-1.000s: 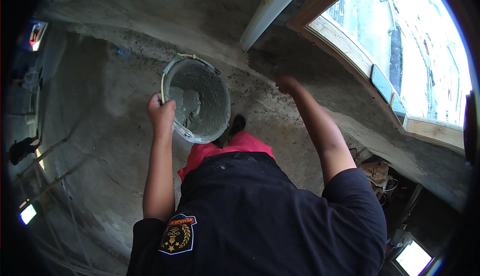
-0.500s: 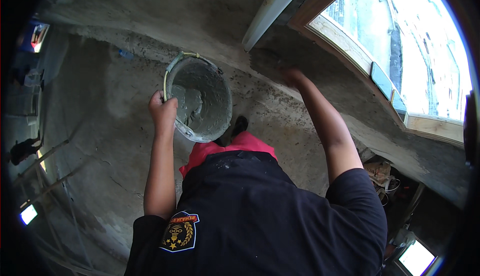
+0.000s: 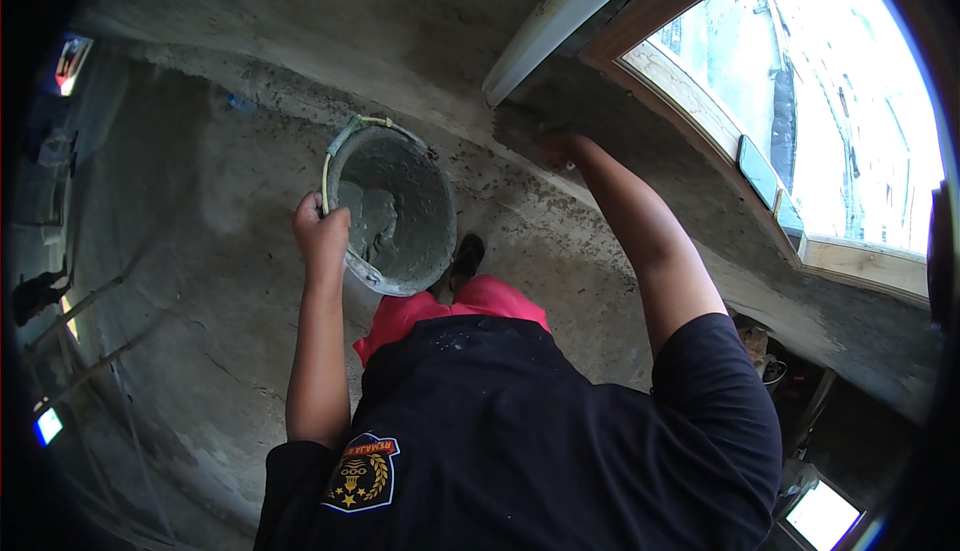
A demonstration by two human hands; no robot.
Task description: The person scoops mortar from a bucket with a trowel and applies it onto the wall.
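My left hand (image 3: 322,229) is closed round the yellowish wire handle of a mortar-caked bucket (image 3: 437,216). The bucket hangs tilted, its mouth toward me, with wet grey mortar (image 3: 375,219) lying inside. My right arm reaches out to the grey wall, where my right hand (image 3: 562,149) is close to a darker patch (image 3: 520,129) on the surface. Its fingers look curled, and a small pale bit shows at the hand's lower edge. What they hold is too dark to make out. A pale post (image 3: 560,26) rises just beyond that hand.
A wood-framed window (image 3: 715,116) is at the right, with a phone (image 3: 760,169) on its ledge. Rough concrete floor (image 3: 220,281) spreads to the left, where a small blue piece of litter (image 3: 241,104) lies near the wall. Poles (image 3: 95,361) stand at the far left.
My right hand has shifted left along the wall, near the dark patch. The bucket, still in my left hand, has moved slightly left and nearer to me.
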